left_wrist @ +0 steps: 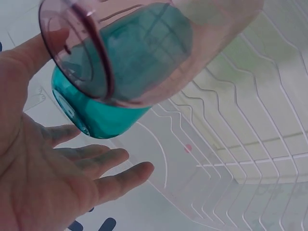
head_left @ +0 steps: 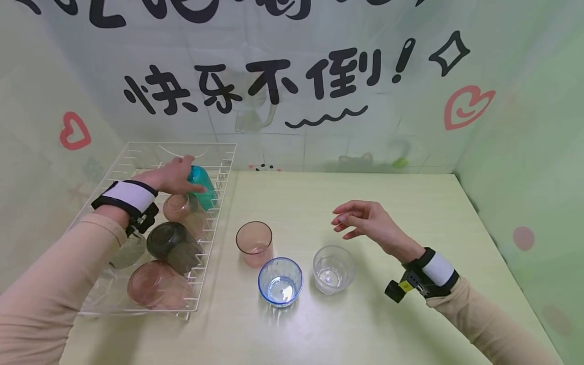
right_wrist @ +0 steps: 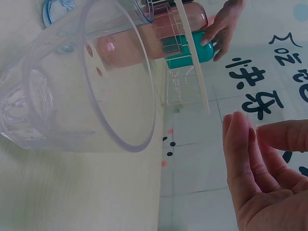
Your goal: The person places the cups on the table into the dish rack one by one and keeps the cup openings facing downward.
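Observation:
My left hand [head_left: 171,176] is over the far end of a white wire rack, beside a teal glass [head_left: 201,185] lying in it. In the left wrist view its fingers [left_wrist: 122,185] are spread and fairly straight around the base of the teal glass [left_wrist: 113,120], with a pinkish glass [left_wrist: 211,43] in front. Whether the thumb touches the teal glass cannot be told. Above the table, my right hand [head_left: 371,223] hovers with loosely bent fingers and nothing in them. Nearest to it stands a clear glass [head_left: 333,270], large in the right wrist view.
In the rack [head_left: 198,299] lie several more glasses, among them a dark grey one [head_left: 170,241] and a pink one [head_left: 155,285]. A brownish-pink glass [head_left: 254,243] and a blue-rimmed glass [head_left: 280,282] stand upright on the table. A printed backdrop [head_left: 283,147] rises behind.

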### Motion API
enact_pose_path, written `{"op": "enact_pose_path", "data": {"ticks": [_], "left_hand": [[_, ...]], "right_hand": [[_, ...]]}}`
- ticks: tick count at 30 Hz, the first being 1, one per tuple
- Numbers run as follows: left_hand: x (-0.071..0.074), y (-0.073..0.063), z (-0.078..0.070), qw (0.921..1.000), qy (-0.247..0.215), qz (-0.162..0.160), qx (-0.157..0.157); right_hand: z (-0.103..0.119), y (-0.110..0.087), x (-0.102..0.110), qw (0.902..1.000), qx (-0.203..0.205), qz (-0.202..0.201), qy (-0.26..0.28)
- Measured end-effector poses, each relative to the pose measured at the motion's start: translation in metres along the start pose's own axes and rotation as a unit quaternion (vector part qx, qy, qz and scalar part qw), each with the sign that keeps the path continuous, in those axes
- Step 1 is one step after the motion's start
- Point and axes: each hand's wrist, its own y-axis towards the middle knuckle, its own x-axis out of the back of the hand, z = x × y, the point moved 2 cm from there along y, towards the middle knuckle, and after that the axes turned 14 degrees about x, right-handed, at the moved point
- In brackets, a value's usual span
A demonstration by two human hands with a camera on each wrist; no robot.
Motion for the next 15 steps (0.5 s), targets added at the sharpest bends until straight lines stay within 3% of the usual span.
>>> {"op": "enact_pose_path", "data": {"ticks": [10, 15], "left_hand": [[0.0018, 0.006, 0.0082, 0.9994, -0.024, -0.026, -0.005], [0.006, -0.001, 0.0063, 0.9991, -0.037, -0.021, 0.005]], "right_hand": [[0.0013, -0.0004, -0.0004, 1.0, -0.002, 0.0, -0.003], [0.0024, -0.0017, -0.0011, 1.0, -0.003, 0.0, -0.003]]}}
